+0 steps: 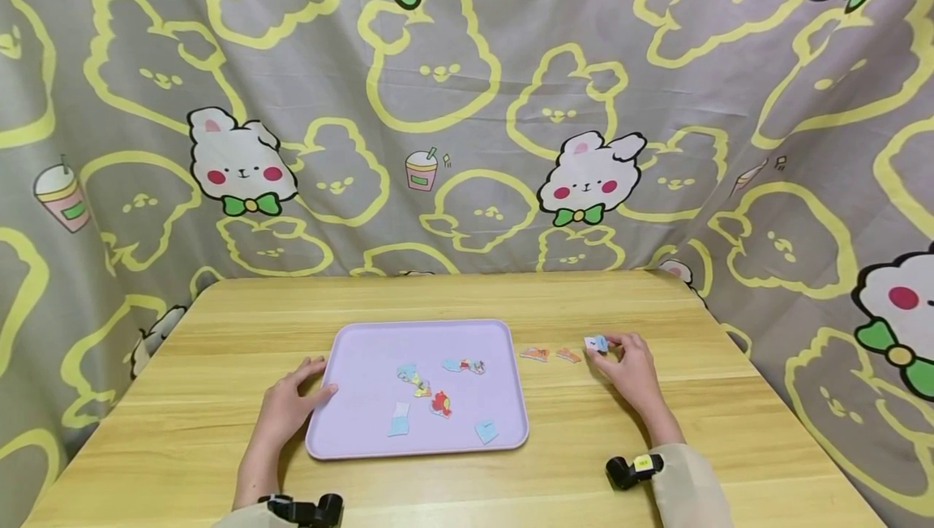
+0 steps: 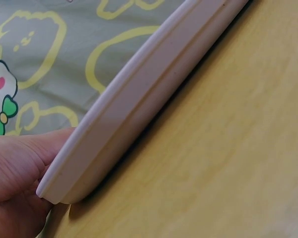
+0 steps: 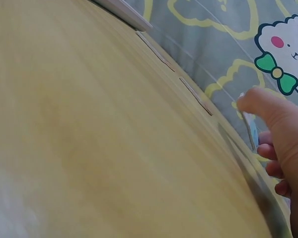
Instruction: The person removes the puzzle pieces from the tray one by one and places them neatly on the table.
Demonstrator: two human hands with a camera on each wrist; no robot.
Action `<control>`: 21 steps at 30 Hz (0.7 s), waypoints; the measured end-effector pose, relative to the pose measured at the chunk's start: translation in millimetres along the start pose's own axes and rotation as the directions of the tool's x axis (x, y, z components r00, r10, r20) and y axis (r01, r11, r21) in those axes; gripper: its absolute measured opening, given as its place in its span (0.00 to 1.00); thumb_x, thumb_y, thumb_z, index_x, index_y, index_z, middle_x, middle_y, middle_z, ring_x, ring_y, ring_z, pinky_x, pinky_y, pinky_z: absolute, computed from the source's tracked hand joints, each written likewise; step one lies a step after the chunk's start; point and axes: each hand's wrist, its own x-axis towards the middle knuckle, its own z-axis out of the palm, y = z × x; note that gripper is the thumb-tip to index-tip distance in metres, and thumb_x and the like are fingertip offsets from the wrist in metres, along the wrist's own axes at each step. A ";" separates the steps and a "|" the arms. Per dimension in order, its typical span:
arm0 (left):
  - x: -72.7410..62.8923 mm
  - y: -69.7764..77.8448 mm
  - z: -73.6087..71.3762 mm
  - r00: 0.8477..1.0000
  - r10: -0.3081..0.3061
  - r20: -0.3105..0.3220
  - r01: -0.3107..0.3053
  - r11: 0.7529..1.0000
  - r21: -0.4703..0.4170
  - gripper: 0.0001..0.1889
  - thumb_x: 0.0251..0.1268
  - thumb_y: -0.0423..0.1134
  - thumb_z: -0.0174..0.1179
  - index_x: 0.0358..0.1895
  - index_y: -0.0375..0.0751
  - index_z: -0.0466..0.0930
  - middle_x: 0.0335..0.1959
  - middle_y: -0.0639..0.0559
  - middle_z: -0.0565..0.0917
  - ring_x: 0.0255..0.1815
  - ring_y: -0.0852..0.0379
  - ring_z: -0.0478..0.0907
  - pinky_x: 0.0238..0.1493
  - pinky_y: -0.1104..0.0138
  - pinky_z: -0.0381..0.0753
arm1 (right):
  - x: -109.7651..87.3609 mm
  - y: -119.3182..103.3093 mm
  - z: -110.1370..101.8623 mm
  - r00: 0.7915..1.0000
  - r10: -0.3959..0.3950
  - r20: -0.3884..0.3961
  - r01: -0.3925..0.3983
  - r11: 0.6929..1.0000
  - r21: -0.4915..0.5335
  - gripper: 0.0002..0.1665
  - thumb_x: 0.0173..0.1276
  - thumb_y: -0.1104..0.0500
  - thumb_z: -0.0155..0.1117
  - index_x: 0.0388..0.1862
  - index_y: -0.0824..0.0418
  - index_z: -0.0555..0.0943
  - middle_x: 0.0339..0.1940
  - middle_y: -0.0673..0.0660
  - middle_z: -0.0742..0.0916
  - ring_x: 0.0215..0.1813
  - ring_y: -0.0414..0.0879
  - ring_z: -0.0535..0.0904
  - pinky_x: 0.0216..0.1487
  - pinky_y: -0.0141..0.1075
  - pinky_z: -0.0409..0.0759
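Observation:
A lilac tray (image 1: 365, 349) lies on the wooden table, with several colourful jigsaw puzzle pieces spread over it. My left hand (image 1: 288, 402) grips its left rim, the thumb over the edge; in the left wrist view the hand (image 2: 15, 178) is partly behind the tray wall (image 2: 114, 109). Right of the tray, my right hand (image 1: 631, 366) pinches a blue-and-white puzzle piece (image 1: 594, 343) between thumb and fingers. The right wrist view shows this piece (image 3: 250, 130) edge-on, held just off the tabletop. Two orange puzzle pieces, one (image 1: 535, 354) by the tray and another (image 1: 568, 355), lie between tray and hand.
On the tray are a red piece (image 1: 441, 404), a light blue piece (image 1: 486, 431), a white-and-blue strip (image 1: 399, 419) and two joined-looking clusters, one (image 1: 413, 379) left and one (image 1: 464, 366) right. A patterned grey curtain (image 1: 467, 244) hangs behind the table (image 1: 554, 471).

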 end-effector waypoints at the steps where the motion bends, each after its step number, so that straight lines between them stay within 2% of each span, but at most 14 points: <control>1: -0.4 0.1 -0.2 1.000 0.000 0.000 0.000 1.000 -0.001 0.30 0.67 0.44 0.62 0.69 0.37 0.69 0.75 0.30 0.58 0.76 0.28 0.52 0.75 0.37 0.55 | 0.0 -0.1 -0.3 1.000 0.003 0.007 -0.003 1.000 -0.005 0.28 0.62 0.55 0.70 0.54 0.73 0.78 0.46 0.67 0.80 0.45 0.55 0.73 0.44 0.39 0.71; 6: -1.5 1.7 -0.6 1.000 -0.001 0.003 0.001 1.000 -0.003 0.30 0.67 0.44 0.62 0.69 0.36 0.69 0.75 0.30 0.58 0.76 0.28 0.52 0.74 0.37 0.55 | -0.3 0.8 -1.2 0.999 0.014 0.042 -0.014 1.000 -0.019 0.30 0.63 0.53 0.69 0.56 0.75 0.77 0.49 0.69 0.79 0.53 0.61 0.73 0.55 0.53 0.73; 10: -1.6 2.2 -0.7 1.000 -0.004 0.006 0.004 1.000 -0.006 0.30 0.67 0.44 0.62 0.70 0.36 0.68 0.75 0.30 0.57 0.76 0.28 0.51 0.75 0.37 0.55 | -0.8 2.4 -1.0 0.998 0.010 0.059 -0.008 0.999 -0.045 0.32 0.63 0.53 0.68 0.57 0.76 0.76 0.50 0.70 0.78 0.54 0.61 0.72 0.58 0.56 0.72; 21: -1.0 1.5 -0.6 1.000 -0.002 0.001 0.002 1.000 -0.004 0.30 0.67 0.43 0.61 0.70 0.36 0.68 0.75 0.30 0.57 0.76 0.28 0.51 0.75 0.38 0.54 | -0.6 4.7 -0.7 0.997 -0.007 0.074 0.017 0.991 -0.135 0.34 0.62 0.50 0.68 0.57 0.75 0.76 0.51 0.71 0.79 0.53 0.62 0.74 0.55 0.57 0.74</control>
